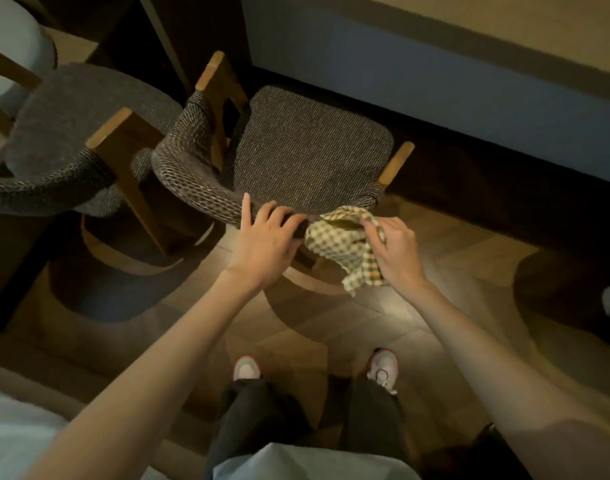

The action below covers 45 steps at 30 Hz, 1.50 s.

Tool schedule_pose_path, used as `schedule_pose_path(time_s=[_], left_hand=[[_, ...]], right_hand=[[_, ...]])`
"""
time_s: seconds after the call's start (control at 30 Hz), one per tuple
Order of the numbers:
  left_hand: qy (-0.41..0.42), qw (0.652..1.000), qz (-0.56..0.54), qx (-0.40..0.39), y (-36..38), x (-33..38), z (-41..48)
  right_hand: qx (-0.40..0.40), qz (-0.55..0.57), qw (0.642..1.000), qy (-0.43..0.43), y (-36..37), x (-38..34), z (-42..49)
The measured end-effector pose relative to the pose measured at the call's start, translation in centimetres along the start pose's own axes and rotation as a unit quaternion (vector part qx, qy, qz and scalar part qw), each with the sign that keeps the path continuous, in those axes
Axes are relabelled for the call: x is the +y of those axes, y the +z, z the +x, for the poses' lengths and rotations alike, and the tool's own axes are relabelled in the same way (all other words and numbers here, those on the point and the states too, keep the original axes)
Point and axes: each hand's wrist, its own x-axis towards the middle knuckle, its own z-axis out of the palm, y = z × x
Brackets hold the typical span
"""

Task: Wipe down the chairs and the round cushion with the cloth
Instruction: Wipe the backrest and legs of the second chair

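The right hand (397, 247) is seen closed on the cloth (334, 244), a bunch of it pinched between thumb and curled fingers. The cloth is laid against the woven backrest (192, 181) of the near chair (289, 157) (one corner is left dangling towards the floor (331, 323)). Just beside it, the left hand (265, 237) is clamped over that same backrest, fingers curled across the top, thumb stretched out along it. The chair is being steadied, by the look of it.

Only the head view is given, and from it the job is judged to be mid-course. The backrest is under the cloth now, and the seat (317, 133) lies apart from it; whether the seat has been wiped cannot be told, since no mark of wiping shows. A second chair (82, 140) is parked close on the left, touched by neither hand. A pale shape (16, 36) is glimpsed in the far left corner. It may be the round cushion, though that cannot be settled from here. Those two, at least, are reckoned as possibly left to do.
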Motion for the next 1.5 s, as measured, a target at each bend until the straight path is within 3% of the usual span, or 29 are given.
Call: schedule_pose_path(time_s=[0.17, 0.27, 0.4, 0.47, 0.57, 0.7, 0.87, 0.93, 1.07, 1.2, 1.23, 1.4, 1.5], left_hand=[[-0.064, 0.998, 0.017, 0.019, 3.2, 6.3, 2.8], [-0.094, 0.994, 0.032, 0.048, 5.8, 8.1, 4.2], [-0.099, 0.980, 0.099, 0.144, 10.1, 9.2, 6.1], [-0.079, 0.966, 0.142, 0.203, 12.8, 9.5, 7.0], [-0.053, 0.926, 0.212, 0.308, 16.4, 8.7, 8.6], [-0.019, 0.854, 0.289, 0.433, 20.6, 7.1, 9.9], [-0.002, 0.772, 0.343, 0.536, 26.3, 5.8, 12.8], [0.026, 0.762, 0.362, 0.536, 28.9, 4.6, 13.8], [0.075, 0.789, 0.403, 0.457, 35.3, 2.0, 13.5], [0.068, 0.927, 0.193, 0.315, 39.6, 0.9, 12.5], [0.048, 0.945, 0.137, 0.294, 40.2, 1.0, 12.5], [-0.015, 0.945, 0.028, 0.325, 42.1, 1.8, 13.3], [-0.040, 0.935, -0.010, 0.352, 42.9, 2.0, 13.6]], right_hand=[[0.050, 0.044, 0.997, 0.039, -2.9, 5.8, 0.8], [0.022, 0.076, 0.996, 0.044, -2.2, 9.3, 1.9], [0.028, 0.117, 0.993, 0.016, 1.1, 12.9, 3.7], [0.030, 0.103, 0.993, -0.038, 4.0, 14.9, 4.5], [0.026, 0.066, 0.989, -0.132, 9.7, 18.4, 5.6], [0.128, 0.164, 0.965, -0.162, 16.6, 20.9, 7.4], [0.250, 0.234, 0.908, -0.241, 22.3, 23.3, 10.8], [0.288, 0.243, 0.891, -0.253, 24.6, 24.2, 11.6], [0.267, 0.177, 0.911, -0.261, 29.2, 27.8, 11.3], [0.192, 0.019, 0.942, -0.276, 31.3, 30.6, 8.7], [0.194, 0.006, 0.942, -0.272, 31.2, 30.6, 8.5], [0.199, 0.054, 0.939, -0.275, 30.4, 30.2, 10.1], [0.134, 0.023, 0.946, -0.294, 31.8, 32.4, 9.1]])
